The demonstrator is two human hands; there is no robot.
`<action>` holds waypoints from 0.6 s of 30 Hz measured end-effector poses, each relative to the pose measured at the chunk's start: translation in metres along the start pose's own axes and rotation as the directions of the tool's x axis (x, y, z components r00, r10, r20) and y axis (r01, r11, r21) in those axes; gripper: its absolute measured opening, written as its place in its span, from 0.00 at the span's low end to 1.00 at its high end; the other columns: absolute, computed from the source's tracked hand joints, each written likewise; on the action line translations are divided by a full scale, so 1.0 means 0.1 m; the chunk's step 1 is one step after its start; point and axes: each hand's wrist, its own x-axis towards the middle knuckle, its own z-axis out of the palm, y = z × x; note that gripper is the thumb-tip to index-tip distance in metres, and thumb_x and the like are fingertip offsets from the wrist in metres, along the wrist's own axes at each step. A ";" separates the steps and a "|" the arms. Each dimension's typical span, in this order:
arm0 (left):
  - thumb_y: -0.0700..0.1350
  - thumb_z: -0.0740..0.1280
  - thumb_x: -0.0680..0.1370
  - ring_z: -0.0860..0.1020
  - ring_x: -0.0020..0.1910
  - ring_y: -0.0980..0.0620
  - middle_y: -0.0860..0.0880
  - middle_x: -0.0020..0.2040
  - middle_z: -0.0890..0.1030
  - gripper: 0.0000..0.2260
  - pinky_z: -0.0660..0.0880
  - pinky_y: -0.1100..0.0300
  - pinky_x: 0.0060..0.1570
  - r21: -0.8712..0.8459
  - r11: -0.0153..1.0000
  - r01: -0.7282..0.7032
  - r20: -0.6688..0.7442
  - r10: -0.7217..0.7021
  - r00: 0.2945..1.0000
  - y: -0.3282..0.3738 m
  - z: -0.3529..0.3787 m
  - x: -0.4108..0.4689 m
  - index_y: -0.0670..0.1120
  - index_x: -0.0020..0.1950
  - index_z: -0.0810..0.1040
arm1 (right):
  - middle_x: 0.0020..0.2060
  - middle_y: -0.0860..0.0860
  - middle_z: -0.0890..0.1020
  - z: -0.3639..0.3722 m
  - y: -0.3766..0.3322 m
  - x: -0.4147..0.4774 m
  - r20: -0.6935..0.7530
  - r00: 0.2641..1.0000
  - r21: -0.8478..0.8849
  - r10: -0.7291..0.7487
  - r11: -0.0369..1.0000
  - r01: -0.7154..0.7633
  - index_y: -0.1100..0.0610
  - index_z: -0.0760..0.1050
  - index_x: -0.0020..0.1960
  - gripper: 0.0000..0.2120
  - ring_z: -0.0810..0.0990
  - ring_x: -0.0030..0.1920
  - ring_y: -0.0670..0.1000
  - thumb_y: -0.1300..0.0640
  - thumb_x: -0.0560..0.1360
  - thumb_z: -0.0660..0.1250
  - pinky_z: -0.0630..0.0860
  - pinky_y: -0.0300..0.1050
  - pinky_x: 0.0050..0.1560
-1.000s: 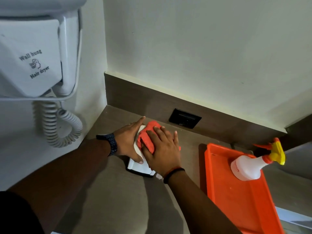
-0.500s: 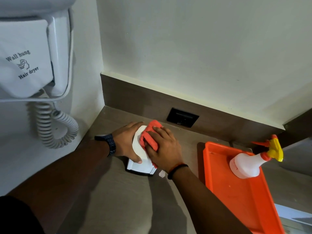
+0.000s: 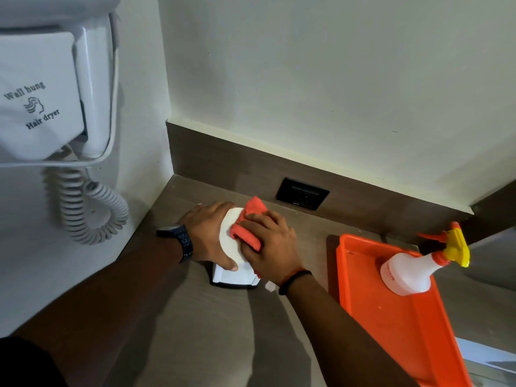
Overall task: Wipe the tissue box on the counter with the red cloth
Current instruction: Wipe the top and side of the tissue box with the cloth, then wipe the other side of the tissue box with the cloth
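Note:
A white tissue box [image 3: 231,247] with a dark base stands on the brown counter [image 3: 195,317], near the back left corner. My left hand [image 3: 208,236], with a dark watch on the wrist, grips the box's left side and holds it steady. My right hand [image 3: 269,244] presses a bunched red cloth [image 3: 247,227] onto the top right of the box. Most of the cloth is hidden under my fingers.
An orange tray [image 3: 391,317] lies on the counter to the right, holding a white spray bottle [image 3: 410,272] with a yellow and orange trigger. A black wall socket [image 3: 303,196] sits in the backsplash behind the box. A wall-hung hair dryer [image 3: 55,101] with a coiled cord hangs at the left.
My right hand has drawn the red cloth back and forth over the box top, its fingers curling in. My left hand has kept its hold on the box.

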 end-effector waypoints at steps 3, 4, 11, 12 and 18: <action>0.73 0.69 0.45 0.71 0.65 0.46 0.49 0.68 0.72 0.58 0.65 0.47 0.68 -0.025 0.985 0.168 -0.097 -0.170 0.981 0.15 0.11 -0.10 0.49 0.70 0.63 | 0.57 0.51 0.84 -0.02 0.05 -0.01 -0.099 0.940 0.299 0.326 0.911 -0.285 0.47 0.80 0.57 0.14 0.78 0.58 0.55 0.53 0.73 0.66 0.76 0.52 0.58; 0.73 0.69 0.44 0.71 0.64 0.44 0.46 0.67 0.73 0.58 0.64 0.45 0.68 -0.051 0.968 0.247 -0.167 -0.252 0.953 0.24 0.21 -0.13 0.48 0.69 0.64 | 0.50 0.52 0.85 -0.06 0.05 0.02 -0.117 0.832 0.518 0.542 0.748 -0.415 0.48 0.81 0.53 0.11 0.82 0.50 0.52 0.56 0.73 0.67 0.80 0.50 0.54; 0.75 0.73 0.48 0.54 0.75 0.40 0.40 0.76 0.58 0.65 0.49 0.44 0.74 -0.101 0.917 0.385 -0.206 -0.398 0.894 0.67 0.27 -0.08 0.45 0.75 0.52 | 0.48 0.57 0.83 -0.20 0.35 -0.05 0.129 0.316 0.932 0.940 -0.006 -0.364 0.61 0.79 0.62 0.16 0.83 0.50 0.60 0.60 0.74 0.69 0.80 0.56 0.58; 0.75 0.73 0.50 0.49 0.77 0.42 0.43 0.79 0.52 0.66 0.45 0.45 0.74 -0.013 0.967 0.255 -0.126 -0.255 0.959 0.58 0.17 0.01 0.47 0.77 0.46 | 0.47 0.56 0.83 -0.20 0.37 -0.07 0.122 0.329 0.934 0.936 0.004 -0.356 0.60 0.79 0.61 0.15 0.83 0.50 0.59 0.60 0.75 0.69 0.80 0.56 0.58; 0.64 0.78 0.57 0.65 0.68 0.47 0.48 0.72 0.67 0.51 0.66 0.50 0.67 0.216 0.954 -0.210 0.309 0.137 0.941 0.47 -0.23 0.34 0.50 0.73 0.61 | 0.39 0.49 0.83 -0.16 0.42 -0.13 0.096 0.404 0.937 0.910 0.054 -0.345 0.53 0.80 0.49 0.04 0.82 0.43 0.52 0.59 0.74 0.70 0.79 0.48 0.50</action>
